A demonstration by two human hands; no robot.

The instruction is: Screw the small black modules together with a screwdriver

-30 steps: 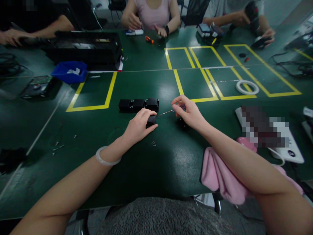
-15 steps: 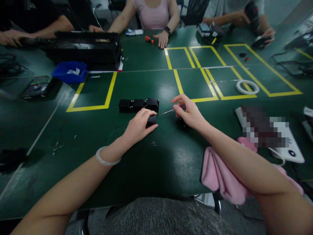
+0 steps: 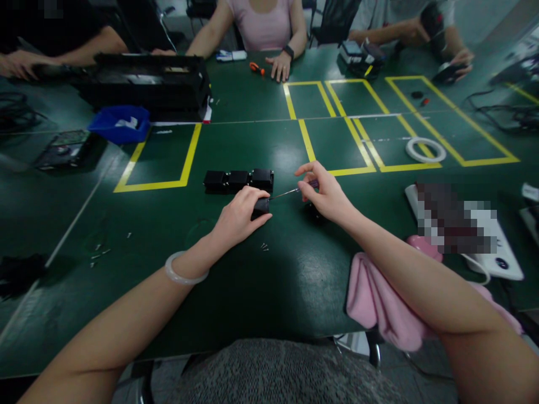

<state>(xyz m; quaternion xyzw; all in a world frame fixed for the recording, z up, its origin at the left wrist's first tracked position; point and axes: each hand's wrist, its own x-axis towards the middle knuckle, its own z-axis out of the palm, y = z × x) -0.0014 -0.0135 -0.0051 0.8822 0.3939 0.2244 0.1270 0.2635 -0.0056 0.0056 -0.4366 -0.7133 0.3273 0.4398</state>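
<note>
Nearby, a pink cloth (image 3: 366, 297) is hanging over the edge of the tabletop (image 3: 236, 292), partly under the right forearm. A white bangle (image 3: 181, 272) is circling the left wrist. A few tiny screws (image 3: 264, 247) are lying just on the near side of the hands, and others are scattering off to the left.

The two hands are working apart from each other. The left hand (image 3: 241, 212) is clamping down on a black block (image 3: 261, 208), which is resting on the tabletop in front of the person. The right hand (image 3: 323, 193) is pinching a screwdriver (image 3: 287, 193), whose thin shaft is reaching leftward to the block's right side; whether its tip is sitting in a screw is too small to tell. A dark part (image 3: 313, 212) is lying under the right hand, mostly hidden.

Just beyond, three blocks (image 3: 238, 179) are standing in a row. Farther off, a white ring (image 3: 426, 159) is lying across yellow tape, a blue bin (image 3: 105, 127) is sitting by a long black case (image 3: 194, 92), and a co-worker's hand (image 3: 280, 67) is resting near an orange tool (image 3: 257, 69).
</note>
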